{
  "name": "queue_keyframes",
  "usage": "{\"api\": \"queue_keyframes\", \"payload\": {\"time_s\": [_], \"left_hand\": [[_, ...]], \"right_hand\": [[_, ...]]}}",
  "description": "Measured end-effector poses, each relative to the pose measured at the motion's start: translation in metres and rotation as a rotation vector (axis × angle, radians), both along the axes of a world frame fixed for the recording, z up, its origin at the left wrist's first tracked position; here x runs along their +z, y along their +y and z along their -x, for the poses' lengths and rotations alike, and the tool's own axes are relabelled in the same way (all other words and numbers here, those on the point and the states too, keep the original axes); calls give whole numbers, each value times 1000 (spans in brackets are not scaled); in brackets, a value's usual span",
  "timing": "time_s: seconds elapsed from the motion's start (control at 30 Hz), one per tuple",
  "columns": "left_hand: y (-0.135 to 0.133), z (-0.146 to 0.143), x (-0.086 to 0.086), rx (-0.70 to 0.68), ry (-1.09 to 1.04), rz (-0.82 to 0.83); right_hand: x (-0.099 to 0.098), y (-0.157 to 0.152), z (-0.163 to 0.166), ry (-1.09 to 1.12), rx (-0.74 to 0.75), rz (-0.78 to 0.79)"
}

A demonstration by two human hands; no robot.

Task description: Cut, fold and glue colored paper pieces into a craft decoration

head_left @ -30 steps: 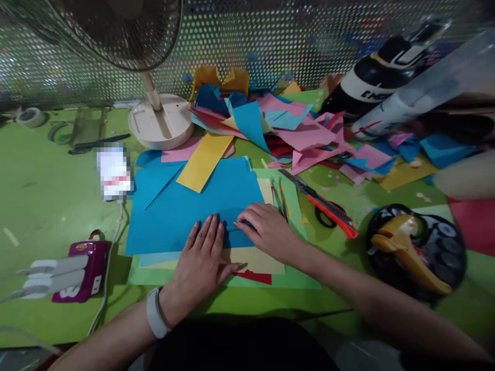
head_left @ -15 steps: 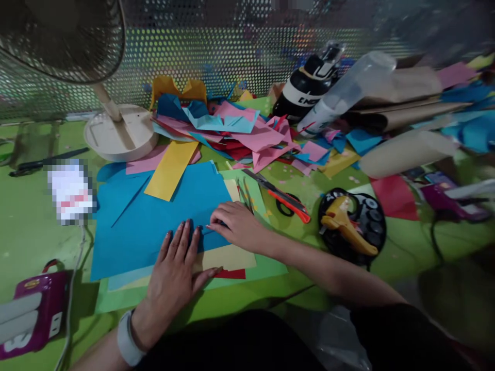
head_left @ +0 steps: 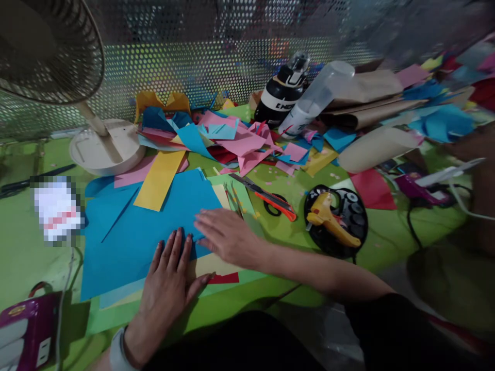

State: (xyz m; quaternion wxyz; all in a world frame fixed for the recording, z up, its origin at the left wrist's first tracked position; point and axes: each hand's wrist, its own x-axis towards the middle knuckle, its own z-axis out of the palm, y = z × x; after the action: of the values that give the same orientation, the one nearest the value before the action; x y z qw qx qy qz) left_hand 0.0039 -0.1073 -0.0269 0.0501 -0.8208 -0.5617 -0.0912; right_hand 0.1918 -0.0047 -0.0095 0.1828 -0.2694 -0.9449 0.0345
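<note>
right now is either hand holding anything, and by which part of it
Nothing appears to be gripped: the left hand lies flat across the near edge of the blue paper, and the right hand extends over its right side.

Left of your left hand (head_left: pixel 168 286), you have open surface across the blue sheet (head_left: pixel 126 252) as far as the white cable (head_left: pixel 71 257), which hangs off the phone (head_left: pixel 58 208); green tabletop (head_left: pixel 23 263) lies between that phone and the magenta extension socket (head_left: pixel 29 335). Ahead, a yellow paper strip (head_left: pixel 158 183) and heaped paper scraps (head_left: pixel 235 136) block you. Right of your right hand (head_left: pixel 230 239), the orange utility knife (head_left: pixel 284 207) leaves only a narrow gap before the black tray (head_left: pixel 342 251) under the yellow glue gun (head_left: pixel 327 216).
</note>
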Motion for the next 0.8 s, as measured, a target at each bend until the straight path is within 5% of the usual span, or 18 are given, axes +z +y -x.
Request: {"api": "queue_keyframes", "payload": {"time_s": [0.13, 0.3, 0.8], "left_hand": [[0, 3, -1, -39, 25, -13], [1, 4, -1, -56, 23, -42], [0, 2, -3, -24, -7, -42]], "right_hand": [[-13, -26, 8, -49, 169, 65], [-25, -32, 7, -48, 117, 111], [-20, -34, 0, -79, 74, 86]]}}
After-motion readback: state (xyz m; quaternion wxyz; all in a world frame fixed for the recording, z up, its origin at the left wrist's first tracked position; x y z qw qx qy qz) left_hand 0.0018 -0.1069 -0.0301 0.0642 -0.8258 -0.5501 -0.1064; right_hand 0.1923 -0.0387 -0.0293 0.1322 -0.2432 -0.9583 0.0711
